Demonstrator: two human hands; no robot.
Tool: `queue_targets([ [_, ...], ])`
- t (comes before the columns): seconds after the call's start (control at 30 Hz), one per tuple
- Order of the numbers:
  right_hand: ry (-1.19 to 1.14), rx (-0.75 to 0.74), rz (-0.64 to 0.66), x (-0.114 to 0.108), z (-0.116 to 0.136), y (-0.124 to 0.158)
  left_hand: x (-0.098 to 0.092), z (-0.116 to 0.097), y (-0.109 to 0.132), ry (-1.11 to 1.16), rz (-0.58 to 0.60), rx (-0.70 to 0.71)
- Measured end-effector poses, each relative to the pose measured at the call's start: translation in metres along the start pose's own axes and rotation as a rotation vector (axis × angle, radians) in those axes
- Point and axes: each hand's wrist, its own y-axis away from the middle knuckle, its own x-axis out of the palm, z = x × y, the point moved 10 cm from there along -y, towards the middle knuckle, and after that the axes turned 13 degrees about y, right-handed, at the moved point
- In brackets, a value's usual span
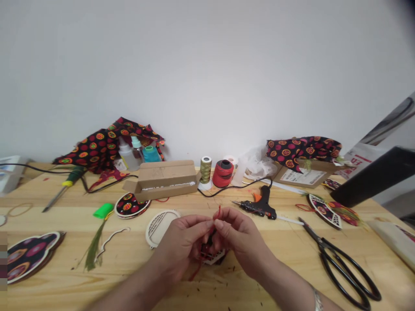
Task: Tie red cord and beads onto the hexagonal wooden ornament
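Left of the glue gun (261,204), the left hand (182,242) and right hand (242,238) are pinching a red cord (219,210), seemingly adjusting it; the next move is probably calling for steady pinching.

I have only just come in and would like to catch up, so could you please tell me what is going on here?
A person's left-hand grip and right-hand grip come together over the wooden table, pinching a red cord at the fingertips. A pale lattice piece shows just beneath, partly hidden. The black glue gun and scissors lie to the right, untouched.
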Motion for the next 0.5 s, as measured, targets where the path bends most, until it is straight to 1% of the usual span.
queue_targets([
  [0.1, 0.086, 0.019, -0.096, -0.011, 0.001, 0.000, 0.006, 0.000, 0.003, -0.012, 0.016, -0.015],
  [0.17, 0.119, 0.033, -0.132, -0.015, 0.002, 0.000, 0.006, 0.000, 0.003, -0.012, 0.011, -0.019],
  [0.3, 0.146, 0.060, -0.175, -0.022, 0.003, 0.000, -0.001, 0.002, 0.003, -0.036, -0.038, -0.022],
  [0.4, 0.169, 0.039, -0.203, -0.025, 0.007, 0.001, -0.003, 0.004, 0.002, -0.067, -0.040, -0.020],
  [0.5, 0.173, 0.027, -0.198, -0.026, 0.009, 0.001, -0.005, 0.004, 0.001, -0.107, -0.039, -0.004],
])
